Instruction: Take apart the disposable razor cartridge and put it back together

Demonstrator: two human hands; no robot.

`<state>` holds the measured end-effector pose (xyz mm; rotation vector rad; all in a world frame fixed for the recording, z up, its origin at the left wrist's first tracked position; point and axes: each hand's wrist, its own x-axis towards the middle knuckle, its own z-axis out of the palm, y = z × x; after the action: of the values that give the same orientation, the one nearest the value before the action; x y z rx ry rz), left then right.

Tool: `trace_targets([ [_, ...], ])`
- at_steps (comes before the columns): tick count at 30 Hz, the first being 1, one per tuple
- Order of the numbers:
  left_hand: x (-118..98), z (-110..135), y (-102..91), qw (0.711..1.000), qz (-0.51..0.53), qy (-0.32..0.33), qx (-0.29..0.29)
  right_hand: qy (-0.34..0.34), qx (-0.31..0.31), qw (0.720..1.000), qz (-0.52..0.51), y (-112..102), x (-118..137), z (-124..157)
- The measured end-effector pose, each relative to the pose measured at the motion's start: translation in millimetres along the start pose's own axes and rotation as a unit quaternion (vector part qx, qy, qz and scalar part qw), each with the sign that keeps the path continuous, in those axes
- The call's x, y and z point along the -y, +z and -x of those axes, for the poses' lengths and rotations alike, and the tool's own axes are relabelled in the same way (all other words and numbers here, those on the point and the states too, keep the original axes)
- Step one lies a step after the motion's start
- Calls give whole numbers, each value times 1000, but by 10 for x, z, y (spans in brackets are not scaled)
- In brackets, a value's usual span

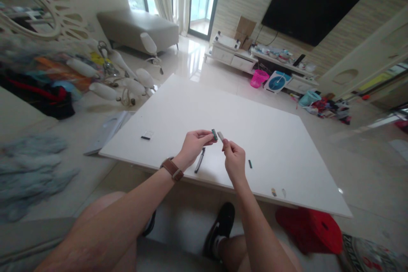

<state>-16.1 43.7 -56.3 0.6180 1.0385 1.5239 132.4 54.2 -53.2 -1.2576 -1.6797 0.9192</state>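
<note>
Left hand (pixel 194 144) pinched small green board (pixel 214 134) at fingertips. Right hand (pixel 233 157) pinched grey sliver (pixel 220 136). Free ends nearly met between the fingertips, seemingly to align them. Black tool (pixel 199 160) lay on table (pixel 287 144) just below the fingers.

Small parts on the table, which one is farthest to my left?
The black-and-white tab, lying alone beyond the left hand; the black tool, dark bit and two specks sit farther right.

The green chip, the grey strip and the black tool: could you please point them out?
green chip (pixel 214 134), head view, its middle.
grey strip (pixel 220 135), head view, its upper end.
black tool (pixel 199 160), head view, mid-shaft.
</note>
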Motion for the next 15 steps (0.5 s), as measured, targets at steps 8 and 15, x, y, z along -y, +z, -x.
trace_targets([
  [8,-40,15,10,1000,8,-4,-15,7,25,999,-21,-9,-46,-15],
  [15,0,10,3,1000,2,-10,-21,5,34,999,-2,62,-50,25],
])
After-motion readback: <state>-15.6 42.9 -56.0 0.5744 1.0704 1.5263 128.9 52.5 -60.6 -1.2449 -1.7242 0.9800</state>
